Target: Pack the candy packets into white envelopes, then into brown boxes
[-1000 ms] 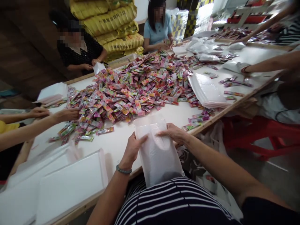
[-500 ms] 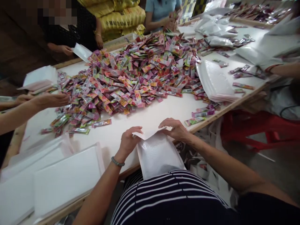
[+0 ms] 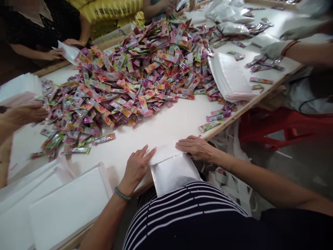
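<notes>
A white padded mailer (image 3: 174, 173) lies against my striped shirt at the table's near edge, its flap (image 3: 165, 152) turned down over the mouth. My left hand (image 3: 136, 168) is at the flap's left corner, fingers apart and one fingertip touching the paper. My right hand (image 3: 196, 148) lies flat, palm down, on the flap's right end. What the mailer contains is hidden. Beyond my hands spreads a large heap of small colourful sachets (image 3: 125, 83).
Stacks of white mailers lie at the near left (image 3: 70, 205), far left (image 3: 20, 88) and right (image 3: 231, 78). A co-worker's hand (image 3: 26, 114) is beside the heap at left; a gloved hand (image 3: 275, 49) works at right. A red stool (image 3: 281, 126) stands below the table's right edge.
The raised flap has been folded down flat onto the mailer. My fingers have gone from pinching its edge to lying spread on it. The view has shifted slightly to the right.
</notes>
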Motion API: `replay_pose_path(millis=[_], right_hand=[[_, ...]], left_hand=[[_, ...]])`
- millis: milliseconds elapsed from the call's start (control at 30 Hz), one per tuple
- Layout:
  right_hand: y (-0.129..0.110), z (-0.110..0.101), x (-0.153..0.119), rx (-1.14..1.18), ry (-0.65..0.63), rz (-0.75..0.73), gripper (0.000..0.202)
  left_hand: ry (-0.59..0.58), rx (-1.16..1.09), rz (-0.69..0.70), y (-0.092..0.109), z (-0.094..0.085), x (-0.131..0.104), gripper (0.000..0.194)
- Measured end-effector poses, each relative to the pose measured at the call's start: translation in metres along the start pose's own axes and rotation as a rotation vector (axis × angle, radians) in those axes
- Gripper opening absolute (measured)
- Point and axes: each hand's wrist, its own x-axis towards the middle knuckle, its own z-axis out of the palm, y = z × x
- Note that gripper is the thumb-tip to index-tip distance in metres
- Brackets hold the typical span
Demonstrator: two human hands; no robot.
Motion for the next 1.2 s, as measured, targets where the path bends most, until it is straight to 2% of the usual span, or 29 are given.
replay_pose_path(millis=[100, 167, 267, 367, 433, 500, 633, 733, 800, 867, 967, 1033, 1100, 1167, 1200], right_hand=[[-0.01, -0.011, -0.006, 0.011, -0.11, 0.071, 0.054], [-0.019, -0.018, -0.01, 0.064, -0.121, 0.13, 0.053], [-0.034, -0.018, -0.014, 0.143, -0.078, 0.186, 0.058], [-0.046, -0.007, -0.015, 0.122, -0.098, 0.172, 0.077], [-0.05, -0.004, -0.013, 0.047, -0.127, 0.177, 0.083], [-0.051, -0.007, -0.004, -0.038, -0.127, 0.182, 0.081], [-0.062, -0.019, 0.034, -0.082, -0.073, 0.045, 0.074], [-0.08, -0.011, 0.066, -0.004, -0.139, -0.091, 0.072], [-0.091, -0.001, 0.079, 0.025, -0.185, -0.109, 0.07], [-0.095, 0.005, 0.083, 0.047, -0.201, -0.095, 0.069], [-0.085, 0.004, 0.081, 0.176, -0.26, -0.115, 0.057], [-0.07, -0.003, 0.079, 0.32, -0.249, -0.064, 0.051], [-0.052, -0.01, 0.081, 0.382, -0.128, 0.098, 0.053], [-0.037, -0.015, 0.085, 0.307, -0.04, 0.26, 0.053], [-0.032, -0.016, 0.086, 0.244, -0.061, 0.302, 0.051]], left_hand=[[-0.011, -0.127, -0.179, 0.01, -0.002, -0.004, 0.061], [-0.013, -0.311, -0.348, 0.017, -0.004, -0.009, 0.057], [-0.047, -0.766, -0.621, 0.027, -0.003, -0.015, 0.063], [-0.026, -1.158, -0.76, 0.036, -0.003, -0.018, 0.078], [0.031, -1.278, -0.8, 0.04, -0.004, -0.019, 0.083], [0.077, -1.361, -0.848, 0.043, -0.005, -0.019, 0.084], [0.144, -1.48, -0.881, 0.045, -0.006, -0.019, 0.087], [0.137, -1.505, -0.899, 0.044, -0.006, -0.021, 0.092], [0.108, -1.505, -0.945, 0.042, -0.006, -0.024, 0.091], [0.13, -1.493, -1.027, 0.04, -0.008, -0.027, 0.083], [0.191, -1.494, -1.142, 0.036, -0.008, -0.027, 0.053], [0.176, -1.47, -1.157, 0.037, -0.006, -0.022, 0.044], [0.17, -1.481, -1.095, 0.039, -0.003, -0.016, 0.05], [0.208, -1.577, -0.977, 0.043, -0.001, -0.009, 0.056], [0.234, -1.642, -0.912, 0.044, -0.001, -0.006, 0.058]])
